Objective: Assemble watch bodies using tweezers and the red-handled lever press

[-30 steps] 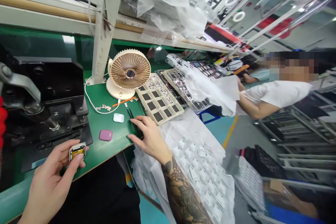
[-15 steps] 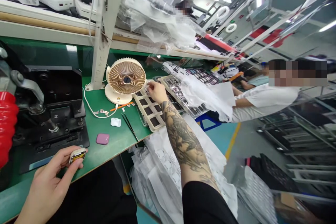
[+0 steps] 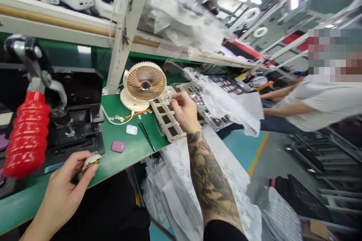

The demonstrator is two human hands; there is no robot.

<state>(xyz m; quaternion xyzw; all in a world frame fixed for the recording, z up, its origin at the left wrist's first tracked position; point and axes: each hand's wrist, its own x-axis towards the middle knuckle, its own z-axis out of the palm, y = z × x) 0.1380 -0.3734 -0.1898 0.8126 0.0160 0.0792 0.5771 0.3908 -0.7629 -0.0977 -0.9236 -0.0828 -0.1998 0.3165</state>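
My left hand [image 3: 66, 184] is at the bench's front edge, thumb and fingers closed on a small rounded casing [image 3: 89, 162], pale outside with yellow and dark parts showing inside. Above the near end of a beige compartment tray [image 3: 170, 139] hovers my right hand [image 3: 185, 113]. Its fingertips are pinched together, and whatever lies between them is too small to make out. Dark flat pieces sit in the tray's compartments. Between my hands lie a purple rounded cover [image 3: 117, 146], a small white piece [image 3: 131, 130] and dark tweezers [image 3: 146, 135].
A beige fan [image 3: 145, 84] stands behind the tweezers, its white cable curving across the green bench. On the left is a black press with a red ribbed handle [image 3: 26, 135]. More trays [image 3: 216, 120] lie rightward under plastic sheeting. A co-worker [image 3: 316, 98] is at the right.
My right hand has drawn back toward me and rightward from beside the fan. The view has swung left, bringing more of the red handle in. My left hand keeps its hold on the casing.
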